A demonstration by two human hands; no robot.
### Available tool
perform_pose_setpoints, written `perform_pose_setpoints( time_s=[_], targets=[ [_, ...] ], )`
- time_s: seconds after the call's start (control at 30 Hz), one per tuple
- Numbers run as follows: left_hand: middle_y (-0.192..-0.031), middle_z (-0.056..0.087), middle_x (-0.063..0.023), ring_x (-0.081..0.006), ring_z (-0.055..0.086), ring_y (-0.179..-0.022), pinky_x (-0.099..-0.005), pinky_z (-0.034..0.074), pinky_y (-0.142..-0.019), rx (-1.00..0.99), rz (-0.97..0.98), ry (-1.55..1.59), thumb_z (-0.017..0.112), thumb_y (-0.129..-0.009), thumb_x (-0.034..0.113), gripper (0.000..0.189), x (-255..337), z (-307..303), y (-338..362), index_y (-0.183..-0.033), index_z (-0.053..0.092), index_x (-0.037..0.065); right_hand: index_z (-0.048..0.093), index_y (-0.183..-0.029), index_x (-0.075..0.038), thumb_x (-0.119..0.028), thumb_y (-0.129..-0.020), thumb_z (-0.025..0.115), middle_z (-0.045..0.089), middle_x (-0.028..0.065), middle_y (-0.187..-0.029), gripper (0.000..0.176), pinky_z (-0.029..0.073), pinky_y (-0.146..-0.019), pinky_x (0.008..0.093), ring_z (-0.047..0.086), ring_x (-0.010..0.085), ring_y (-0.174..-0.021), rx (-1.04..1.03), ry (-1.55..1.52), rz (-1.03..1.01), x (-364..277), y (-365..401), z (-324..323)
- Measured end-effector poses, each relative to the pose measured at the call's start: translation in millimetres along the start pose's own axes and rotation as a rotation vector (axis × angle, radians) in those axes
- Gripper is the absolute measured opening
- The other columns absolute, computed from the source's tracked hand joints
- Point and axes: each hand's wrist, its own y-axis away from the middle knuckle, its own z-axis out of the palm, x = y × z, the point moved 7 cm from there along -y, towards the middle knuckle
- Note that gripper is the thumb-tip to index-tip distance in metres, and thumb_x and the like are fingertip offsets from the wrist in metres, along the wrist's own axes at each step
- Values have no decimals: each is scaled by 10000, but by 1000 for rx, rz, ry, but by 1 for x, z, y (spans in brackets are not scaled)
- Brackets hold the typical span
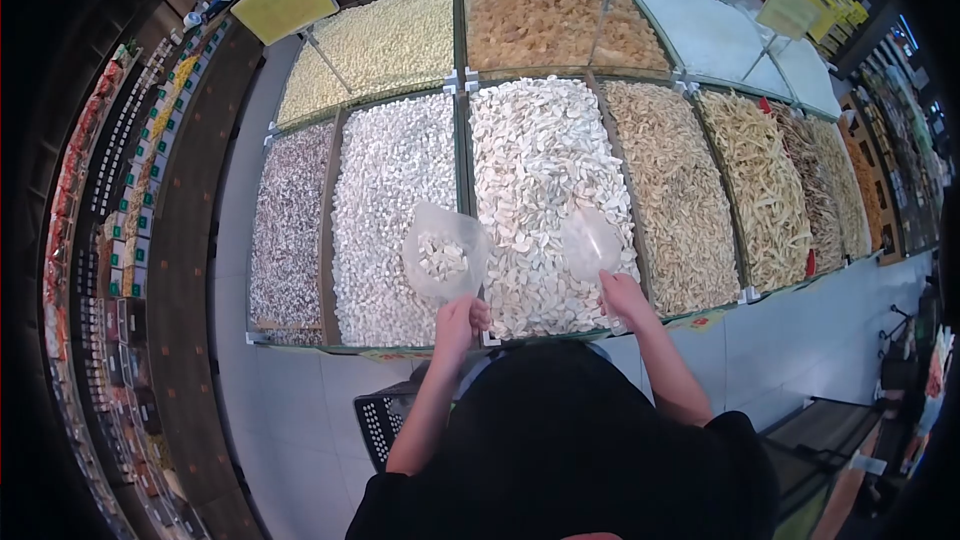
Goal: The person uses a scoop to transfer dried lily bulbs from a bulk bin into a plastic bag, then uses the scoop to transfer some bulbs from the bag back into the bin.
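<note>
My left hand [462,322] is closed around the near edge of a clear plastic bag [424,230]. Several white dried slices [442,258] lie inside the bag, which hangs over the bin of small white cubes [385,175]. A clear plastic scoop [592,242] is in the grip of my right hand [620,296], its bowl over the bin of white dried slices [540,140]. Whether the scoop carries any slices I cannot make out.
Brown dried strips [672,175] fill the bin to the right, with longer yellowish strips [758,195] beyond. Pale kernels [385,40], amber pieces [550,20] and white granules [710,30] lie at the back. Sign cards [286,0] stand on thin posts. Shelving [185,210] runs along the left.
</note>
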Motion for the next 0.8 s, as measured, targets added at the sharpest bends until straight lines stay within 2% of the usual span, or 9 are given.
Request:
perform_pose_setpoints(
  time_s=[0.17,0.27,0.37,0.47,0.57,0.67,0.77,0.8],
  targets=[
    [-695,655,-35,-90,587,-572,-213,416,-516,-22,17,-8,455,-1027,289,368,-5,-2,-1,-873,671,34,557,-992,-27,-405,-1019,532,604,86,-728,380,478,-508,311,569,200,-550,-167,-600,165,10,-22,26],
    [-693,655,-43,-82,575,-577,-207,390,-507,-22,6,3,475,-1027,269,343,-6,-1,0,-883,665,22,511,-1015,-68,-418,-1015,550,587,72,-737,352,463,-489,307,546,192,-550,-220,-677,211,13,-30,38],
    [-697,657,-33,-89,596,-577,-212,417,-517,-17,3,-17,465,-1016,280,352,-7,-1,0,-874,673,35,513,-1001,-83,-426,-1017,543,583,63,-732,344,458,-483,302,538,186,-546,-215,-641,200,25,-30,43],
    [-698,657,-33,-87,594,-576,-212,419,-518,-20,5,-15,465,-1017,282,353,-8,-1,1,-872,672,35,522,-997,-91,-461,-1018,524,587,49,-737,371,439,-466,288,536,174,-548,-631,-1054,350,25,-33,50],
    [-701,657,-30,-84,588,-572,-213,419,-517,-23,3,-23,466,-1016,284,351,-6,2,2,-873,671,39,539,-967,-105,-498,-1018,499,584,28,-738,398,406,-447,272,535,156,-554,-348,-712,261,14,-33,38],
    [-702,657,-28,-83,581,-570,-213,418,-519,-28,-15,-23,462,-1016,280,347,-9,1,0,-873,669,41,556,-938,-122,-522,-1015,490,581,16,-739,413,385,-442,276,533,149,-561,-183,-518,190,19,-41,40],
    [-701,656,-27,-80,579,-572,-211,417,-521,-14,-17,-20,456,-1014,274,345,-8,2,1,-872,668,42,564,-938,-121,-530,-1010,494,578,17,-729,421,384,-452,290,535,158,-565,-420,-802,253,30,-50,53],
    [-700,656,-28,-80,579,-573,-211,416,-521,-12,-21,-15,455,-1014,273,345,-10,2,2,-872,668,41,563,-933,-119,-533,-1008,495,575,18,-721,426,385,-457,294,535,161,-565,-358,-732,247,29,-49,49]
  ],
)
